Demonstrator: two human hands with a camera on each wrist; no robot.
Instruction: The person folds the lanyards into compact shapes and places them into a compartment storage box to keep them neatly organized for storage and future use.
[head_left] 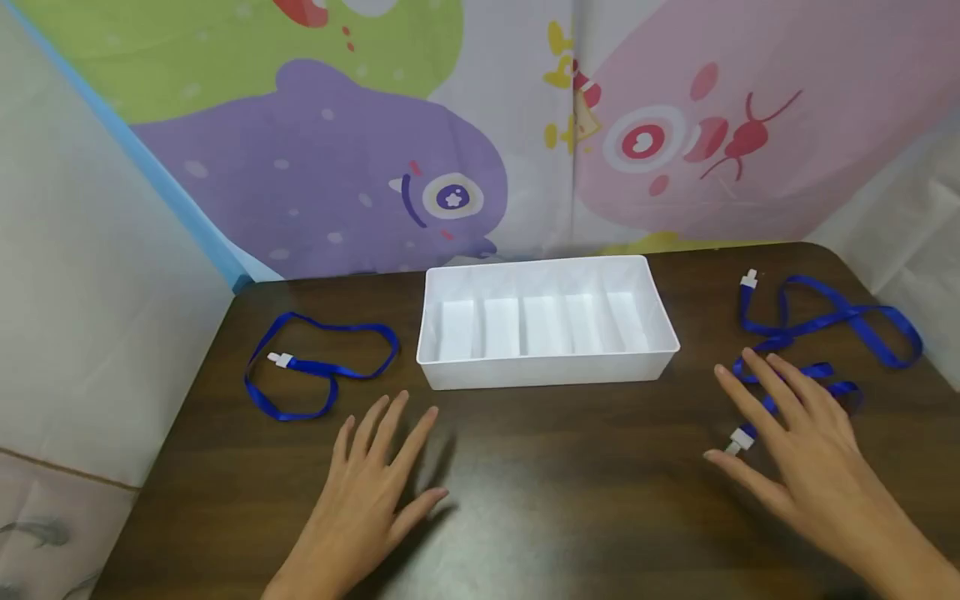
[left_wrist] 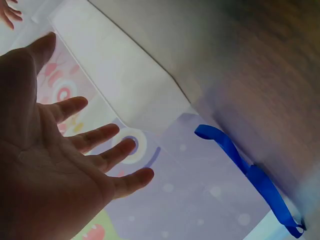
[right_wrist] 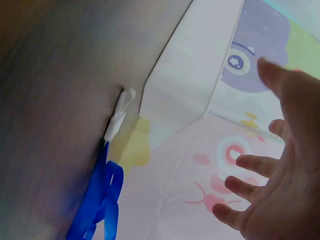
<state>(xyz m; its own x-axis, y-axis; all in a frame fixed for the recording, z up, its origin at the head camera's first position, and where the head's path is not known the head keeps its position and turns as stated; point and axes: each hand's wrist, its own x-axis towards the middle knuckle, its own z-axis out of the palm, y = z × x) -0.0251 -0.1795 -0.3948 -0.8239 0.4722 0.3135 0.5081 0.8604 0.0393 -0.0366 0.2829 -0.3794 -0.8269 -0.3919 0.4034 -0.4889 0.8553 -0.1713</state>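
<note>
My left hand point(head_left: 372, 475) hovers with spread fingers over the front left of the table, holding nothing. Beyond its fingertips a blue lanyard point(head_left: 352, 372) with a white clip point(head_left: 280, 360) lies in a loose loop. On the right, my right hand point(head_left: 806, 442) also has its fingers spread and nothing in its grasp. It overlaps a second blue lanyard point(head_left: 819, 369), partly hiding it; that one's white clip point(head_left: 741, 440) shows between thumb and index finger. Behind it lies another blue lanyard point(head_left: 862, 321) with a white clip point(head_left: 748, 279). The right wrist view shows a clip point(right_wrist: 116, 122) close up.
A white tray point(head_left: 551, 372) with several compartments stands at the back middle of the dark wooden table point(head_left: 570, 500), between the lanyards. A cartoon-printed cloth point(head_left: 315, 183) hangs right behind the table's back edge.
</note>
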